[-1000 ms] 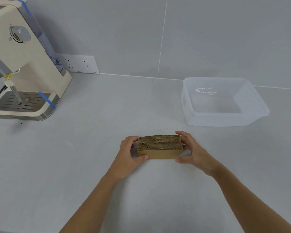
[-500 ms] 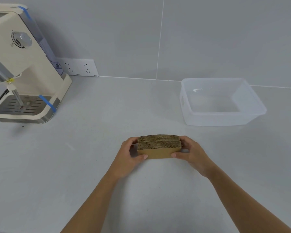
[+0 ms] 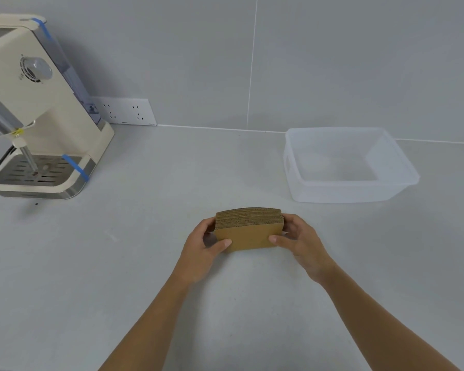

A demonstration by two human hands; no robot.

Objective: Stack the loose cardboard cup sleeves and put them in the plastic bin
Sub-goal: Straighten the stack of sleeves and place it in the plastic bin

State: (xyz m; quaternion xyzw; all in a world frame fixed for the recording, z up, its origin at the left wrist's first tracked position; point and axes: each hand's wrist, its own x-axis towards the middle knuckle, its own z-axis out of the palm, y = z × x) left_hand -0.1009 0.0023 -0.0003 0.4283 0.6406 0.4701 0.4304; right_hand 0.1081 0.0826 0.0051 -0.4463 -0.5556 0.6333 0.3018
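Observation:
A neat stack of brown cardboard cup sleeves (image 3: 248, 231) stands on edge on the grey counter, its corrugated edges facing up. My left hand (image 3: 202, 246) grips its left end and my right hand (image 3: 299, 241) grips its right end, thumbs on the near face. A clear plastic bin (image 3: 340, 192) sits empty on the counter to the far right of the stack, apart from it.
A cream coffee machine (image 3: 38, 111) with blue tape strips and a metal drip tray stands at the back left. A white wall socket panel (image 3: 126, 111) is beside it. Grey tiled wall runs along the back of the counter (image 3: 118, 263).
My right hand has closed in on the stack, its thumb now on the near face. The view has tilted down slightly; the stack stays in place.

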